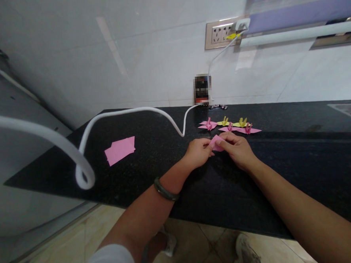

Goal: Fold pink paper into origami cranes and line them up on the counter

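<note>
Between my two hands is a small piece of folded pink paper (217,143), held just above the black countertop. My left hand (198,152) is closed, pinching the paper's left edge. On the other side my right hand (237,148) grips it, the thumb lying across its face. Right behind my hands sit several folded paper cranes, among them a pink crane (208,124) at the left, a yellow crane (242,122) and another pink crane (248,129) at the right. How the paper's underside is folded is hidden by my fingers.
Pink paper sheets (120,150) lie stacked at the left on the black countertop (153,156). A thick white cable (138,109) loops over the counter's left part. A phone-like object (202,89) leans on the tiled wall, below a socket (220,33) with a plugged-in charger.
</note>
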`<state>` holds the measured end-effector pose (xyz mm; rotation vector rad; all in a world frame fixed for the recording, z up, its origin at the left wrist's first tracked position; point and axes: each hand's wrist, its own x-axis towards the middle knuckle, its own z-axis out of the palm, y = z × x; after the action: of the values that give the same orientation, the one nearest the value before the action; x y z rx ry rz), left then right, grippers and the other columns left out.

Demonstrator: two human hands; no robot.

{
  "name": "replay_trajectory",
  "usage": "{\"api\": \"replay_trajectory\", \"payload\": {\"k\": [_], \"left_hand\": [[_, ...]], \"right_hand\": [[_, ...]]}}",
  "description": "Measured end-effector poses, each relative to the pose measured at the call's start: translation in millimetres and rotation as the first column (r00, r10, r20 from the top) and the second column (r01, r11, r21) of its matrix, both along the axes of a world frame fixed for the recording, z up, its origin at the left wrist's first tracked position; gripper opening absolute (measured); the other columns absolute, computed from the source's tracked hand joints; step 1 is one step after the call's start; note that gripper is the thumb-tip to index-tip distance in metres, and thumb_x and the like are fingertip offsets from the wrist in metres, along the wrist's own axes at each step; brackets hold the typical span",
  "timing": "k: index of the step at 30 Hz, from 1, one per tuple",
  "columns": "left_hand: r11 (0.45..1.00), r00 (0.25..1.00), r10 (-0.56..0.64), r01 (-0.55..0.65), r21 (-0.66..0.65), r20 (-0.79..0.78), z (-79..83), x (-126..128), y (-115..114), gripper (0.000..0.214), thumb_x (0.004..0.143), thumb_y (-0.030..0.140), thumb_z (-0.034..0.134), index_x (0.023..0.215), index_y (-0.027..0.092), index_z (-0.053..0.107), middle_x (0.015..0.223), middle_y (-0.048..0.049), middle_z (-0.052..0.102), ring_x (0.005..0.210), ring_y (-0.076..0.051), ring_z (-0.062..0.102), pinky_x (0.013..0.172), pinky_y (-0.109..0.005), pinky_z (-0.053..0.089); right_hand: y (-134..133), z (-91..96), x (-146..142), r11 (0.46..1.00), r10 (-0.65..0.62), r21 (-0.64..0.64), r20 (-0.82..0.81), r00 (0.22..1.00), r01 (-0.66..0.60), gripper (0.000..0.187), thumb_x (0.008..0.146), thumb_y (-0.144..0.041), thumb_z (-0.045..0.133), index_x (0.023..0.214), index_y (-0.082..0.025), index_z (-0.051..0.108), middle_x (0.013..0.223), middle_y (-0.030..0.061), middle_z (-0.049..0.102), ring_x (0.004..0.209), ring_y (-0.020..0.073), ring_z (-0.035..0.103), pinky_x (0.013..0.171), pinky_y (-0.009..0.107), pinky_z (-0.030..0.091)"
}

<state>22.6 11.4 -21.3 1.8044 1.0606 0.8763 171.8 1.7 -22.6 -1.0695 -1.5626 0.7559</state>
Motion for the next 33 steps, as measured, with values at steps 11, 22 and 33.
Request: {"api": "replay_trajectory", "payload": {"k": [11, 22, 33], "left_hand": [[0.999, 0.998, -0.043, 0.042, -0.024, -0.045, -2.8, 2, -1, 0.03, 0.077, 0.034, 0.039, 0.078, 0.012, 0.059, 0.059, -0.0049, 0.059, 0.055, -0.012, 0.058, 0.053, -0.023, 0.046], [0.992, 0.993, 0.006, 0.008, -0.124, 0.114, -5.8, 4, 1, 0.03, 0.077, 0.035, 0.041, 0.087, 0.011, 0.057, 0.074, -0.0077, 0.061, 0.06, -0.012, 0.059, 0.054, -0.024, 0.047], [0.849, 0.883, 0.064, 0.196, -0.491, 0.464, 15.7, 5, -5, 0.024, 0.074, 0.021, 0.047, 0.096, 0.013, 0.052, 0.077, -0.0067, 0.06, 0.066, -0.013, 0.059, 0.063, -0.028, 0.047]], "right_hand": [[-1, 1.5, -3, 0.982, 0.104, -0.129, -0.232, 0.967, -0.137, 0.016, 0.069, -0.034, 0.057, 0.072, -0.018, 0.061, 0.074, 0.0017, 0.057, 0.068, 0.0125, 0.051, 0.068, 0.029, 0.041], [-2, 0.7, -4, 0.999, 0.021, -0.047, -0.109, 0.994, -0.027, 0.018, 0.07, -0.035, 0.055, 0.072, -0.019, 0.062, 0.076, 0.0021, 0.059, 0.073, 0.015, 0.053, 0.073, 0.032, 0.04], [-4, 6.5, -4, 0.994, -0.029, 0.112, 0.121, 0.992, 0.015, 0.011, 0.07, -0.029, 0.055, 0.068, -0.023, 0.064, 0.083, 0.0027, 0.055, 0.079, 0.0168, 0.05, 0.07, 0.034, 0.04]]}}
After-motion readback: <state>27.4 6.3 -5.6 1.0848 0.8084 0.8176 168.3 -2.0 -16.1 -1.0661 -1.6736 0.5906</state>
